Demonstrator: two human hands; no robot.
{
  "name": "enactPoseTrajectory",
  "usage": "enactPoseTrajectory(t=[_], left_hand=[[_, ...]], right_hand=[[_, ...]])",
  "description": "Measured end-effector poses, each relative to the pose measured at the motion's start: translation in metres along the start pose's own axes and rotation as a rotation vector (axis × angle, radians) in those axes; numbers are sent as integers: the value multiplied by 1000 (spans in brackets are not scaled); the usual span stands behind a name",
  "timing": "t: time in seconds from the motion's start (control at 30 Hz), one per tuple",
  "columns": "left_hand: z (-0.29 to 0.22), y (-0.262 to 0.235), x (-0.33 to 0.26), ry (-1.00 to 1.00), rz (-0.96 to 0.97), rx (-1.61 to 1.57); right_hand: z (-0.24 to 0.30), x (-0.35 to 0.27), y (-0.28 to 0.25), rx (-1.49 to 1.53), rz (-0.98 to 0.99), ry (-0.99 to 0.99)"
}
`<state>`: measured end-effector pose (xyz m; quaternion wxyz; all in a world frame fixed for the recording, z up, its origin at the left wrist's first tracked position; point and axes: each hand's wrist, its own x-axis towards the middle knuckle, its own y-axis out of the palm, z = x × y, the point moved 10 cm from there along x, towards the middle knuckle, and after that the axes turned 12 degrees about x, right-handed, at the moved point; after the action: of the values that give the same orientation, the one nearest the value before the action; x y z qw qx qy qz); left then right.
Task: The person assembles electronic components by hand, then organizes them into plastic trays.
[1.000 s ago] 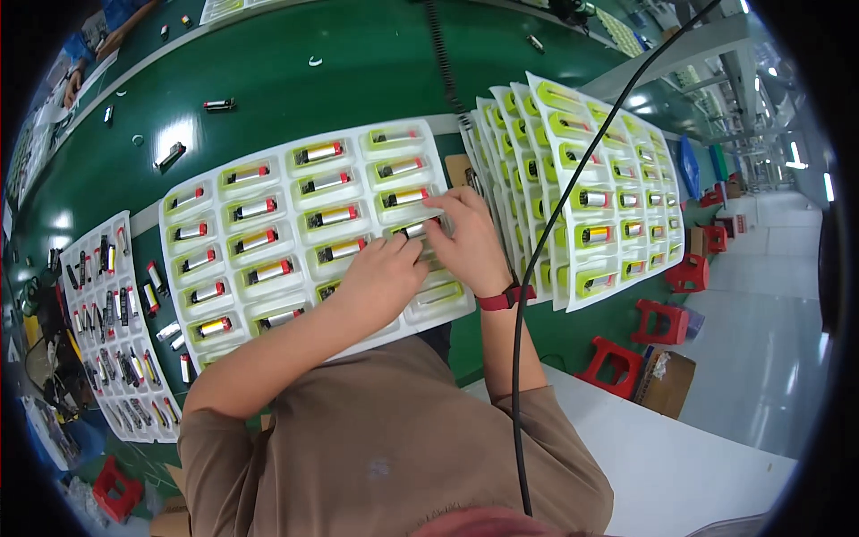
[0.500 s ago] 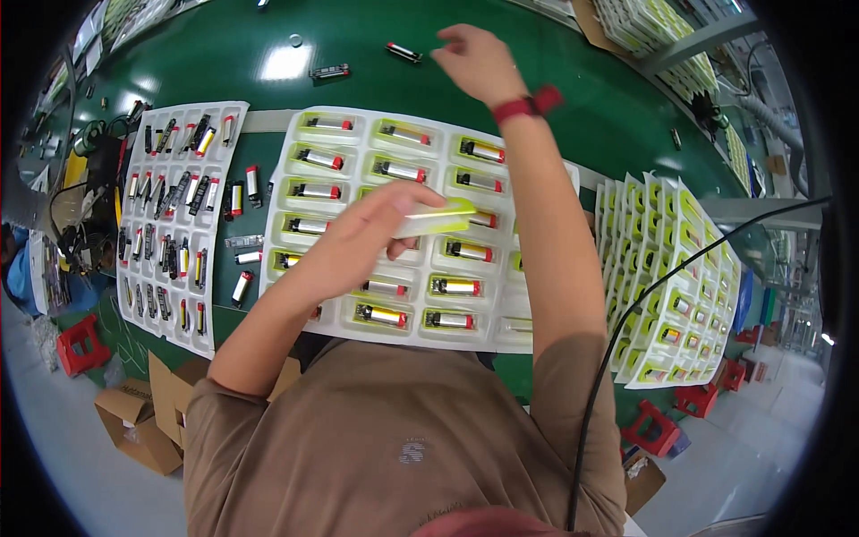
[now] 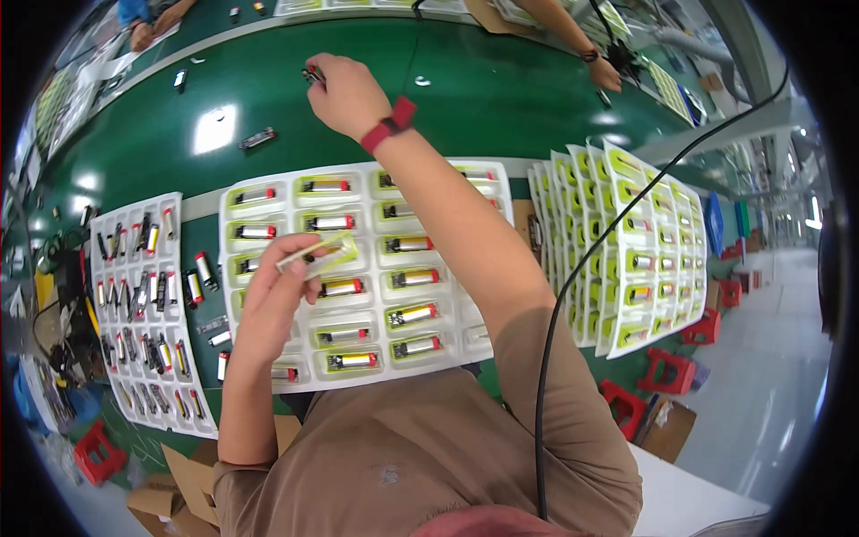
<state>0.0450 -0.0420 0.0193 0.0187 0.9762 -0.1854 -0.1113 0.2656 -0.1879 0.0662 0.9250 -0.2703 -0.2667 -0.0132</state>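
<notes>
Green belt surface (image 3: 501, 98) filled the upper part of my view, and across it my right hand (image 3: 344, 89) was stretched far forward, a red wristband (image 3: 387, 125) on the wrist. Its fingers were curled around a small dark cylindrical part (image 3: 312, 74) at the fingertips; I could see them touching it, though I could not tell how firmly they gripped. My left hand (image 3: 282, 286) hovered lower, over the white blister tray (image 3: 358, 268), pinching a narrow yellow-green strip (image 3: 318, 253) between thumb and fingers, the strip held roughly level and pointing right. The tray lay flat just in front of my torso, its yellow-lined pockets each holding a silver cylinder with a red end. To its left sat a second white tray (image 3: 143, 313) crowded with loose small cylinders, and a few more lay on the belt between the two trays. To the right, a fanned stack of filled trays (image 3: 626, 251) leaned overlapping one another. One loose cylinder (image 3: 257, 139) rested on the belt well apart from my right hand. A black cable (image 3: 573, 286) curved down across the stack. At the far edge another person's hand (image 3: 608, 76) worked near more trays
</notes>
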Motion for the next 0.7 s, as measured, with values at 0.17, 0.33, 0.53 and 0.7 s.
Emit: enactPoseTrajectory(t=[0.17, 0.33, 0.53, 0.7], left_hand=[[4, 5, 22, -37, -17, -221], [-9, 41, 38, -6, 47, -310], [-3, 74, 35, -117, 187, -348], [-1, 77, 34, -92, 158, -340]], right_hand=[[59, -84, -98, 827, -48, 303], [80, -170, -143, 928, -95, 309], [68, -205, -134, 1022, -94, 380], [72, -208, -131, 657, 14, 250]])
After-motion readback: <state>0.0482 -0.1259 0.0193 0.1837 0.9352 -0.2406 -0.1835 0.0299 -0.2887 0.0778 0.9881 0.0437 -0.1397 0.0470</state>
